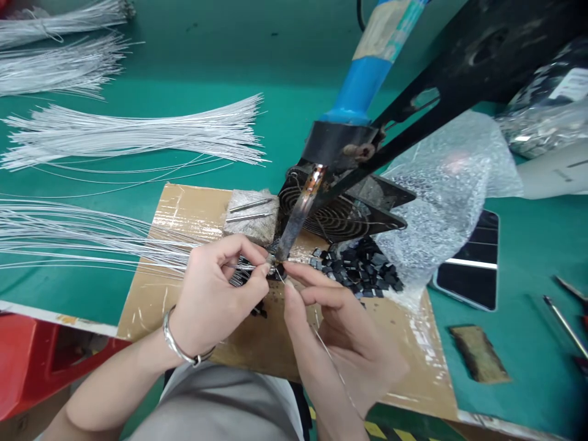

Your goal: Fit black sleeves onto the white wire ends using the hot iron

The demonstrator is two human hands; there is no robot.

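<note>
My left hand (pixel 215 300), with a bracelet at its wrist, is closed in a pinch on the end of a thin white wire, just below the hot tip of a soldering iron (pixel 301 211). A bundle of such wires (pixel 165 245) runs off to the left from behind this hand. My right hand (pixel 342 337) is closed around a length of thin solder wire (pixel 333 361), which trails across the palm to the wrist. Its fingertips nearly meet the left ones under the iron. Whatever small part lies between the fingertips is mostly hidden.
A cardboard sheet (pixel 257 343) lies beneath my hands. Small black pieces (pixel 362 269) are heaped on the right, beside a fan (pixel 328 214) and bubble wrap (pixel 441 184). Metal rods sit on a wrapped block (pixel 252 217). A phone (pixel 473 257) lies farther right; wire bundles (pixel 138 131) lie left.
</note>
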